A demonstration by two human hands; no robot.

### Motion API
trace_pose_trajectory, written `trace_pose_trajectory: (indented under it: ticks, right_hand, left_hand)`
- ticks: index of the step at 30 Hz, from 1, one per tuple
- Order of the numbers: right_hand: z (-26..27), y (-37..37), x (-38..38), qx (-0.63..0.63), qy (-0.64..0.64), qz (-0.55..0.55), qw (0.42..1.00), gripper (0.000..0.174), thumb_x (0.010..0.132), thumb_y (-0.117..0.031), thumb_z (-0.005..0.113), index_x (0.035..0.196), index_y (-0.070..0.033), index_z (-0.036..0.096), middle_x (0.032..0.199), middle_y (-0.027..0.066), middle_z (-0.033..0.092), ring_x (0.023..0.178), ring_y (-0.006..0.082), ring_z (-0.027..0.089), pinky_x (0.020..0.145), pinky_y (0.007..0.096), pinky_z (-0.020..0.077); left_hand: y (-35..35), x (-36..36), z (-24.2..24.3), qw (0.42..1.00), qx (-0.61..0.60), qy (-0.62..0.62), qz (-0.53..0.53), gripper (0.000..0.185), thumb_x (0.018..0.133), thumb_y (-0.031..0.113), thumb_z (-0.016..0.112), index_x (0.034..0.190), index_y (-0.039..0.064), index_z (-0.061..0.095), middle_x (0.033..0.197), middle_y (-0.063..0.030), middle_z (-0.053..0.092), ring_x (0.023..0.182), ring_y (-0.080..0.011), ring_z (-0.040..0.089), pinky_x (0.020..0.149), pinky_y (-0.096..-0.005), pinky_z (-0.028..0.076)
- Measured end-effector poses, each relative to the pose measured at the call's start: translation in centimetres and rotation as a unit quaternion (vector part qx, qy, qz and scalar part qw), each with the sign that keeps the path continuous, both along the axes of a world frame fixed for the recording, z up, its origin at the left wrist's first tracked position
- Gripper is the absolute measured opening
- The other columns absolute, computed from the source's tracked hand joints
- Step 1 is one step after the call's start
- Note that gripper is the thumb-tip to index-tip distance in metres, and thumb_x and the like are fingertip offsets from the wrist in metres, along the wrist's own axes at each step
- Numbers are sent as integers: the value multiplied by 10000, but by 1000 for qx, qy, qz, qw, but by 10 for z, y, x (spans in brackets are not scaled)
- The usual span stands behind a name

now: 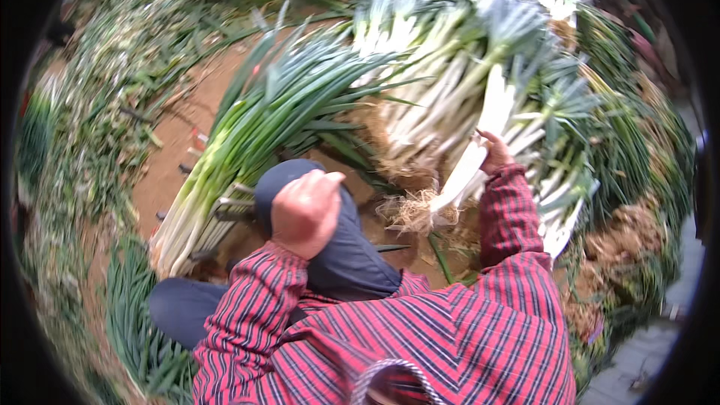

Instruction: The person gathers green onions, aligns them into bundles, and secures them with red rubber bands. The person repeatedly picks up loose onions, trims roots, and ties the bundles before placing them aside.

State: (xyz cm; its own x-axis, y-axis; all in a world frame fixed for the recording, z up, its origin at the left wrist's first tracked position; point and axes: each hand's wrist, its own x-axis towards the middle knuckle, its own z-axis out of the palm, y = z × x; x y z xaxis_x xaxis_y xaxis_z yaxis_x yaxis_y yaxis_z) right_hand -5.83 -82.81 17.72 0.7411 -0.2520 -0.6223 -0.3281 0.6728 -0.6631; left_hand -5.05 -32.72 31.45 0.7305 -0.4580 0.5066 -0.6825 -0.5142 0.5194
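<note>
My right hand [495, 153] is closed around the white shafts of a few long green onions [462, 174], their roots pointing down toward me. Beneath and beyond them lies a pile of green onions [433, 95] with white stalks and bluish-green leaves. My left hand [306, 212], curled into a fist, is over my raised knee [289, 171]; nothing shows in it, and its palm side is hidden. Left of that knee, a bunch of green onions [225, 163] leans with leaves pointing away from me, apparently resting on a dark frame [233, 215] largely covered by the stalks.
Trimmed leaves [112, 95] form a wide heap on the left. More green onions [613, 152] with brown roots [627, 233] are stacked at right. Another leafy bunch [135, 315] lies beside my left leg. Brown ground [169, 124] shows between the heap and the bunch.
</note>
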Motion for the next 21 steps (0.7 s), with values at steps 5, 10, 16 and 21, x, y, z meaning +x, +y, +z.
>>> trace_pose_trajectory:
  ticks: [5,10,16,21]
  right_hand:
    - [106,62,-29,132,-218,-129,958,163,926,-139,637,929,-3,547,791,63,527,680,197,493,611,322,478]
    - [128,94,-31,129,-353,-57,925,314,955,-284,572,1036,16,617,920,196,680,853,350,674,858,479,581]
    - [112,181,-6,77,-111,-61,989,262,904,-134,689,1126,-79,560,993,100,654,908,302,690,925,504,599]
    - [191,144,33,128,-305,-59,942,228,981,-121,647,1172,-18,578,1091,144,670,1022,311,681,938,509,587]
  left_hand:
    - [26,-7,-7,999,27,-30,3,157,869,31,684,1023,60,665,862,-93,618,822,-315,639,749,-425,512]
    - [17,-51,-8,997,53,-30,-40,122,866,77,694,986,95,684,892,-67,641,922,-277,625,822,-424,450]
    - [9,-103,4,984,12,47,-172,183,851,24,668,1029,56,689,990,-128,687,975,-339,658,867,-437,477]
    - [10,-108,-1,986,-26,121,-116,141,867,-19,682,989,49,700,968,-124,706,955,-301,688,865,-389,507]
